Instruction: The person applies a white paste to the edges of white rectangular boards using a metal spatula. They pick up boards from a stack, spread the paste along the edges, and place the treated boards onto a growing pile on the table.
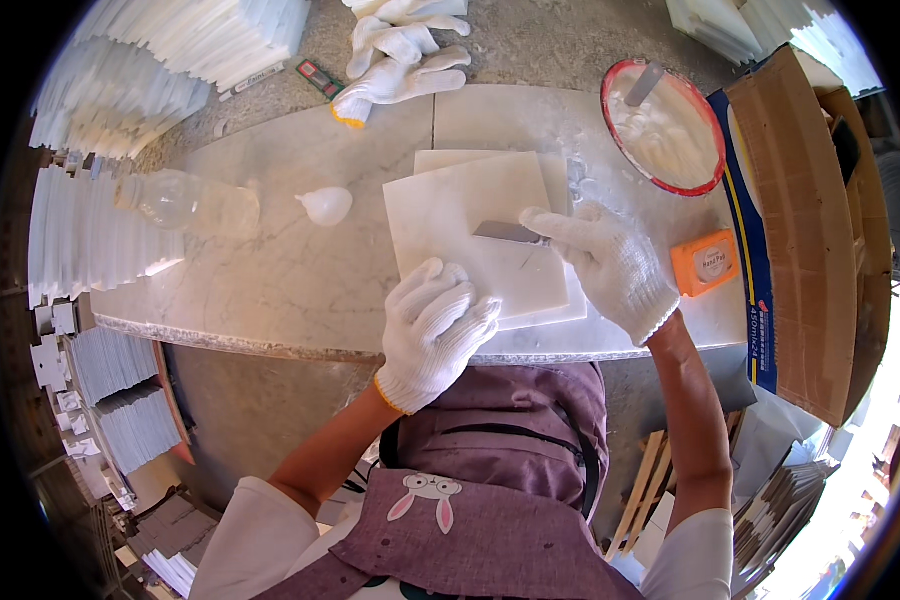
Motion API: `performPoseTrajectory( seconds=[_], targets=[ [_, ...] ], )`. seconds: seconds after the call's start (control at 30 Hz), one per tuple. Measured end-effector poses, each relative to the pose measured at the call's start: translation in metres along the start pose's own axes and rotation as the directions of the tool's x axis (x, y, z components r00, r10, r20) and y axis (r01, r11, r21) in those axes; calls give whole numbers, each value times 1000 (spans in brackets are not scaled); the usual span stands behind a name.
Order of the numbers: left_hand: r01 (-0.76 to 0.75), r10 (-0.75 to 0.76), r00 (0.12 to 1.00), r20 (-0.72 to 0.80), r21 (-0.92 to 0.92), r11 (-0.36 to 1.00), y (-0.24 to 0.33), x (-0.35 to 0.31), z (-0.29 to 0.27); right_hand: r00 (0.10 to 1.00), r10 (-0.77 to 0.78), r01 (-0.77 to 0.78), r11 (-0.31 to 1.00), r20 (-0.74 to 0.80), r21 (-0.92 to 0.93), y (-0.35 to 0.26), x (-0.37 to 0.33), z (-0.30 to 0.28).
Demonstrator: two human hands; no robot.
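Gripping a grey scraper (pixel 507 233) just right of the frame's centre, the gloved right hand (pixel 608 262) closes round its handle end, blade pointing left over the upper white tile (pixel 470 195). The gloved left hand (pixel 438 335), fingers bent, rests at that tile's lower left corner; whether it grips the edge I cannot tell. The tile lies at mid-frame, askew on a lower tile (pixel 557 180). Farther out sit an orange block (pixel 705 262) at right, a red-rimmed bowl (pixel 686 190) of white paste at upper right, and spare gloves (pixel 400 68) at top centre.
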State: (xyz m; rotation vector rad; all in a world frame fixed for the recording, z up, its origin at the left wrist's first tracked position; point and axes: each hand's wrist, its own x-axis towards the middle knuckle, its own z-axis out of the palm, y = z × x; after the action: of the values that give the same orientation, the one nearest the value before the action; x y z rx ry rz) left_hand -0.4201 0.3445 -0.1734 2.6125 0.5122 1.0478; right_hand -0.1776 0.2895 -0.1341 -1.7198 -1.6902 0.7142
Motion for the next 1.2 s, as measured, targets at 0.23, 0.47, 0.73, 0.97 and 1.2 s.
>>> performPoseTrajectory(
  seconds=[0.23,0.47,0.73,0.97,1.2],
  targets=[
    [-30,29,1000,-7,-39,999,-4,0,0,998,-63,62,997,-20,-55,-1,-11,5],
    [19,-19,1000,5,-16,1000,-3,-4,3,999,-44,42,997,-30,-66,0,-15,8],
    [-21,22,999,37,-15,1000,-3,0,0,997,19,-22,999,-74,-31,-3,-15,5],
    [-67,69,997,-43,53,996,-1,-1,2,996,58,-60,998,-74,-16,-3,-11,3],
    [-20,22,999,-27,71,997,4,-4,0,991,113,-100,981,-72,167,-7,-48,11]
  ],
)
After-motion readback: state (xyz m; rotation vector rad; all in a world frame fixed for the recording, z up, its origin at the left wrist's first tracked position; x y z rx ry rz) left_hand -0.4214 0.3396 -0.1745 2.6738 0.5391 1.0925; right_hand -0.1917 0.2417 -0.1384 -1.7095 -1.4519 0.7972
